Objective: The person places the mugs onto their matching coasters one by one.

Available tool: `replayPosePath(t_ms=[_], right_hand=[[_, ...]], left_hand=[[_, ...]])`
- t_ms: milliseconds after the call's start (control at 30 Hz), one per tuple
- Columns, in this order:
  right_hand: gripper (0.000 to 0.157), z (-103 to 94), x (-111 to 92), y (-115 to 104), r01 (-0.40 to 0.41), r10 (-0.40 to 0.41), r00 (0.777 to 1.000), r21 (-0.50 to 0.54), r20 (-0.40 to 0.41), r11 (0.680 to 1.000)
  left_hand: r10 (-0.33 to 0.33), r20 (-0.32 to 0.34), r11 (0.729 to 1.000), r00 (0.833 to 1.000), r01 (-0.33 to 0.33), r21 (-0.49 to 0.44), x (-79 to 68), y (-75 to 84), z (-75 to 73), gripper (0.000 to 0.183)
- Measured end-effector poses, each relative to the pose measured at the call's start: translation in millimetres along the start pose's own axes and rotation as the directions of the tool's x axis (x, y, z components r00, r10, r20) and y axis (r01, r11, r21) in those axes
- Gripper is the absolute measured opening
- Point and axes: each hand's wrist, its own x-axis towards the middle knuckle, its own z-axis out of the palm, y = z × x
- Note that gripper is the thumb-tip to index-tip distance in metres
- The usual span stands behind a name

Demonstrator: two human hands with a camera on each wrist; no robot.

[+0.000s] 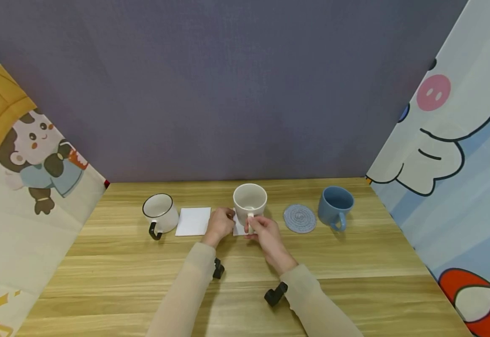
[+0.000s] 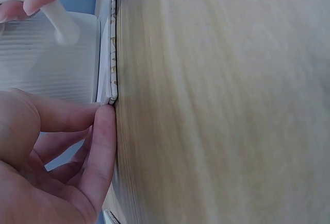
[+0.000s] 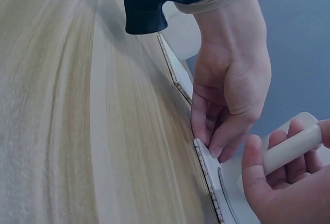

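In the head view a white mug (image 1: pixel 250 195) is upright in the middle, on or just over a white square coaster (image 1: pixel 239 229). My right hand (image 1: pixel 269 238) holds the mug by its handle, fingers curled round it in the right wrist view. At the coaster's left side my left hand (image 1: pixel 219 224) pinches its edge between thumb and finger. The left wrist view shows the ribbed mug wall (image 2: pixel 46 64) right beside the pinched coaster edge (image 2: pixel 112 54). Most of the coaster is hidden by the mug.
Left of my hands lie a second white square coaster (image 1: pixel 193 221) and a white mug with a black rim and handle (image 1: pixel 161 213). To the right are a round grey-blue woven coaster (image 1: pixel 300 218) and a blue mug (image 1: pixel 337 203). A grey wall (image 1: pixel 236 93) rises behind the wooden table (image 1: pixel 245 304).
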Motion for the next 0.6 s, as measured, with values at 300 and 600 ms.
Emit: replayPosePath(t_ms=[300,600], right_hand=[[0.03,0.0,-2,0,-0.023,0.023,1.0,-0.005,-0.008,1.0],[0.027,-11.4,-10,-11,0.039,-0.049,0.998,-0.27,-0.029,0.962]], left_hand=[[-0.016,0.019,1.0,1.0,0.016,-0.014,-0.3,0.8,1.4,0.036],[-0.04,0.032,0.999,0.999,0.04,0.003,0.7,2.1,0.4,0.036]])
